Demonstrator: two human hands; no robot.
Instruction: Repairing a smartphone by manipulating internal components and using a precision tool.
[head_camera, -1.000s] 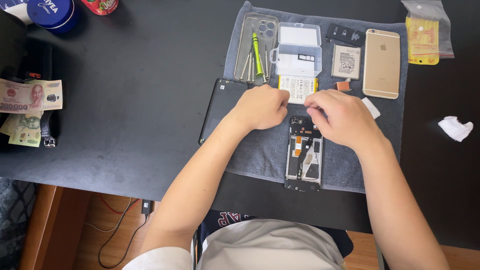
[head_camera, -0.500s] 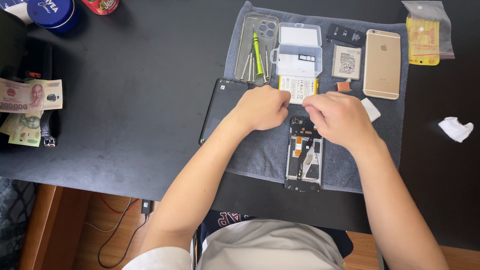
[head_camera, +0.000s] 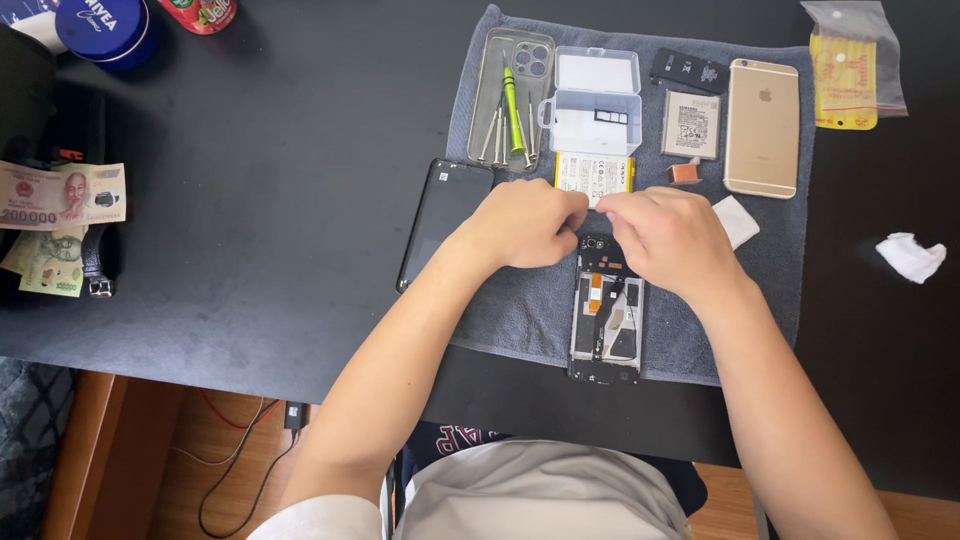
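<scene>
as before, both hands hover over opened phone | unchanged

both hands meet over the top end of an opened phone that lies with its insides up on a grey towel at the near edge of the black desk. the left hand is curled into a loose fist, the right hand curled beside it, fingertips nearly touching; what they pinch is hidden. a black phone lies at the towel's left edge. toward the far edge sit a clear case with screwdrivers, a clear plastic box, a battery and a gold phone. banknotes lie at the desk's left edge.
</scene>
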